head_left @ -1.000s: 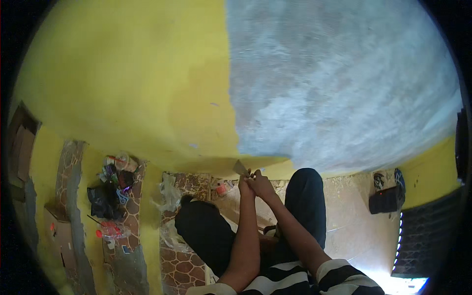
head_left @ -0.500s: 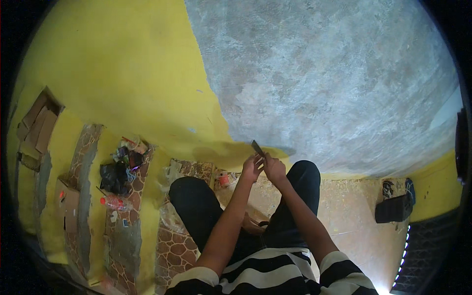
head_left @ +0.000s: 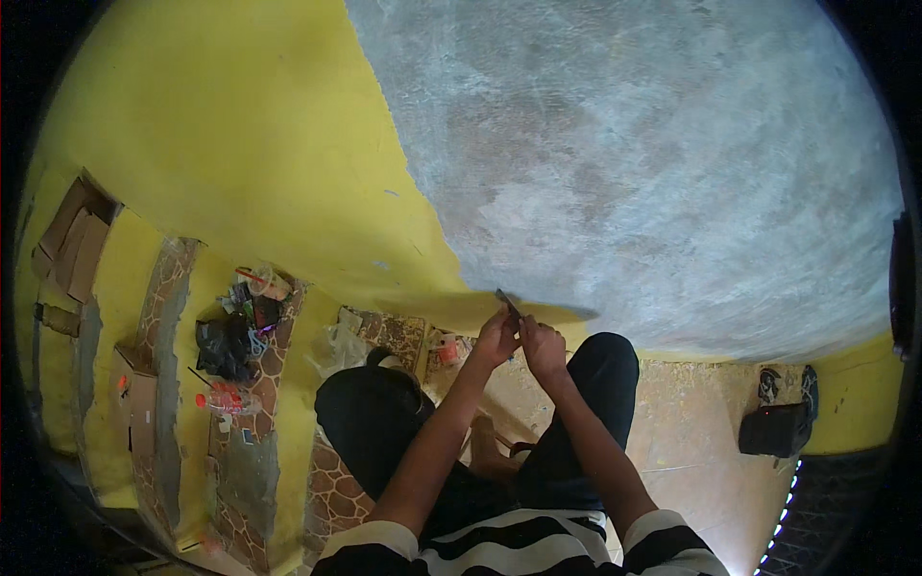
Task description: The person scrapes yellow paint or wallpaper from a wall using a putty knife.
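A thin, dark scraper blade (head_left: 505,300) points up and slightly left from between my hands, close to the wall. My left hand (head_left: 497,340) has its fingers closed at the lower part of the blade. Pressed near it, my right hand (head_left: 544,349) is closed around the handle end, which is mostly hidden. The wall (head_left: 595,154) before me is bare, mottled grey on the right. Yellow paint (head_left: 230,144) covers its left side, with an uneven edge between the two.
Stone-patterned steps (head_left: 272,360) on the left hold a black plastic bag (head_left: 223,348), a red-capped bottle (head_left: 229,399) and cardboard boxes (head_left: 141,413). A black box (head_left: 774,430) stands by shoes (head_left: 810,386) at the right. Paint flakes litter the floor (head_left: 672,403).
Both hands have come slightly lower and nearer to me with the scraper. My knees have spread apart a little, and the view has shifted slightly.
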{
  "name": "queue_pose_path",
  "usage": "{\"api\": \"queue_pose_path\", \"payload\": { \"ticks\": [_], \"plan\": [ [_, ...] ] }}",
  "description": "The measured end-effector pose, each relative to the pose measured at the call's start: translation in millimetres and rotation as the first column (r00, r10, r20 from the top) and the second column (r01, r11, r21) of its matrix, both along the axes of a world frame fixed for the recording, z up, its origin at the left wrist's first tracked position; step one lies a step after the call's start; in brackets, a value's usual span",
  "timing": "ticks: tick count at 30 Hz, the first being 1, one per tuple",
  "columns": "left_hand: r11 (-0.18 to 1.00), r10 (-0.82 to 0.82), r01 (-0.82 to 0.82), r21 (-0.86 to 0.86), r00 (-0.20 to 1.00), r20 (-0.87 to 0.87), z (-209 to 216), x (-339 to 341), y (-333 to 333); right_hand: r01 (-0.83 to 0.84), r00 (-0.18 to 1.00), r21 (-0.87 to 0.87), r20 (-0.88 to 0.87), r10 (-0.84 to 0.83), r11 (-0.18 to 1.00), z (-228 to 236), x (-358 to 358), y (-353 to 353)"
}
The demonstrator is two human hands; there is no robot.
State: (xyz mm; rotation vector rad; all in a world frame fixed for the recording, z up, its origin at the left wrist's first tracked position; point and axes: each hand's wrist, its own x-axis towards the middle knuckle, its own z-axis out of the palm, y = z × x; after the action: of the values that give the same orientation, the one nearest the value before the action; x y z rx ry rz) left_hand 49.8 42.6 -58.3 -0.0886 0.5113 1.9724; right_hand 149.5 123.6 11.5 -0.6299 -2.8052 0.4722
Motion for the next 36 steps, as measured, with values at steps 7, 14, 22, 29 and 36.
{"api": "queue_pose_path", "payload": {
  "ticks": [7,14,22,29,36],
  "plan": [
    [0.994,0.052,-0.062,0.086,0.993,0.104,8.8,5.8,10.2,-0.057,0.998,-0.032,-0.026,0.056,0.998,1.1,-6.6,6.6],
    [0.999,0.031,-0.034,0.017,0.993,0.110,10.7,10.7,12.2,-0.008,0.999,-0.041,0.048,0.009,0.999,2.1,-7.9,1.7],
    [0.998,0.053,-0.055,0.022,0.996,0.068,-13.6,7.7,9.4,-0.019,0.999,-0.051,0.041,0.022,0.998,-0.8,-7.8,1.7],
    [0.996,0.087,-0.087,-0.005,0.996,0.015,-21.8,5.8,6.3,-0.024,1.000,-0.088,0.017,0.025,0.996,-20.4,-8.5,3.5],
    [0.991,0.125,-0.127,-0.032,0.991,-0.052,-22.2,5.6,12.1,0.037,0.999,-0.135,-0.003,-0.038,0.990,-15.4,-15.5,-2.0]
  ]
}}
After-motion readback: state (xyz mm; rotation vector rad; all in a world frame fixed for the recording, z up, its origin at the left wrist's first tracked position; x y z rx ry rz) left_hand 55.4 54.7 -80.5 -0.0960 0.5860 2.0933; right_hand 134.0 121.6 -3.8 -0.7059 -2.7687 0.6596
